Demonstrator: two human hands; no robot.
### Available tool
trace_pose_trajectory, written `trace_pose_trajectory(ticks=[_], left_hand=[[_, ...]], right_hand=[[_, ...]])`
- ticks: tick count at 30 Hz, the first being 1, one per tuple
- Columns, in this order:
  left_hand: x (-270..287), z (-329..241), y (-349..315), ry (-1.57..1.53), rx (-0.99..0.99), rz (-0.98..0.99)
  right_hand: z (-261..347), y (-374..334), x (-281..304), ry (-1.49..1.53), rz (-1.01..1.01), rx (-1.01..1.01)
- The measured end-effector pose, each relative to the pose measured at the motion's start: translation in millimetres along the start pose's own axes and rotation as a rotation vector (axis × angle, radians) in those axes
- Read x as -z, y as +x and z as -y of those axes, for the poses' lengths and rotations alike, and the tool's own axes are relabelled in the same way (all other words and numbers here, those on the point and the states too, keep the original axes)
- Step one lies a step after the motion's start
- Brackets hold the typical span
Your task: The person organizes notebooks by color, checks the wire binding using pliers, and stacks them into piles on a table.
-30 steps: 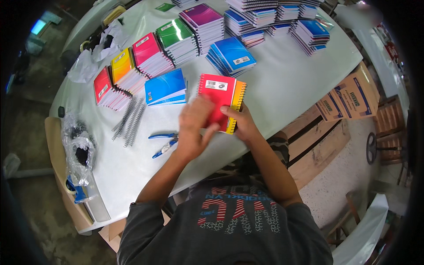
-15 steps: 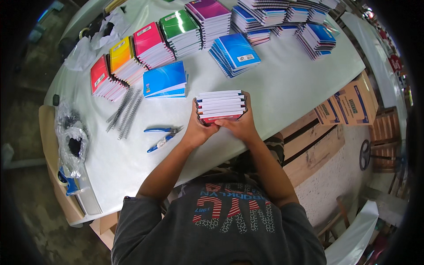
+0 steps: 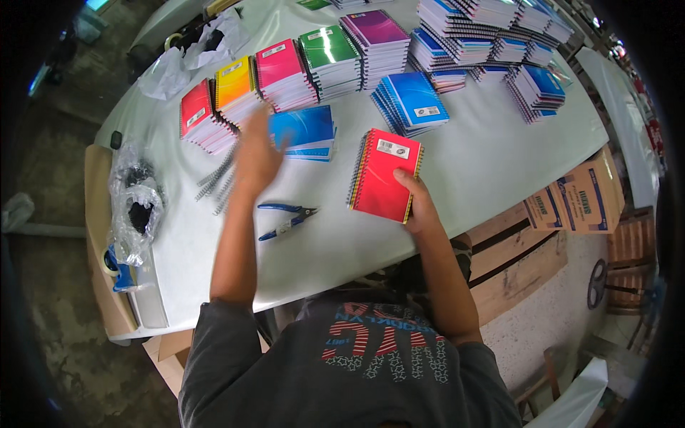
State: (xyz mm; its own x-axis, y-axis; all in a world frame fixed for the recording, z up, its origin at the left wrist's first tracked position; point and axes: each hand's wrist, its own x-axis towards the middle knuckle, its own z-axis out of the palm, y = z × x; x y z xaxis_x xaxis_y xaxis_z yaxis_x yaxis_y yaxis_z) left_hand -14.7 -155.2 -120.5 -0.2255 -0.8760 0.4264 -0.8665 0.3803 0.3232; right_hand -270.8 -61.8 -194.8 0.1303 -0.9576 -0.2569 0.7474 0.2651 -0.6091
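Note:
My right hand [image 3: 419, 201] grips a stack of spiral notebooks [image 3: 385, 178] at its right edge, thumb on the red top cover. The red cover faces up, and dark coils show along the left side. My left hand [image 3: 258, 160] is smeared by motion, and its fingers cannot be made out. It hovers over the loose wire coils [image 3: 214, 178] and the left edge of the blue notebooks [image 3: 303, 128], partly hiding both. Blue-handled cutting pliers [image 3: 282, 220] lie on the table between my forearms.
Piles of red [image 3: 197, 110], yellow [image 3: 235, 82], pink, green and purple notebooks line the far side. A blue stack [image 3: 414, 100] stands ahead, with larger piles [image 3: 471, 36] behind. Plastic wrapping [image 3: 135, 214] lies at left. Cardboard boxes [image 3: 578, 196] sit beyond the table's right edge.
The notebook stack has tipped from showing its page edges to lying with its red cover up. My left hand has let go of it and moved left and away; my right hand keeps hold.

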Motion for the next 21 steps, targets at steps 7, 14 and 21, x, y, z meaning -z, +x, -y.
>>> trace_pose_trajectory(ticks=[7, 14, 21], left_hand=[[49, 135, 21, 0.562, 0.168, -0.052], [19, -3, -26, -0.143, -0.383, -0.439], [-29, -106, -57, -0.288, -0.660, 0.287]], right_hand=[[-1, 5, 2, 0.014, 0.034, -0.016], [-10, 7, 2, 0.003, 0.029, 0.057], [-6, 4, 11, 0.142, 0.150, -0.029]])
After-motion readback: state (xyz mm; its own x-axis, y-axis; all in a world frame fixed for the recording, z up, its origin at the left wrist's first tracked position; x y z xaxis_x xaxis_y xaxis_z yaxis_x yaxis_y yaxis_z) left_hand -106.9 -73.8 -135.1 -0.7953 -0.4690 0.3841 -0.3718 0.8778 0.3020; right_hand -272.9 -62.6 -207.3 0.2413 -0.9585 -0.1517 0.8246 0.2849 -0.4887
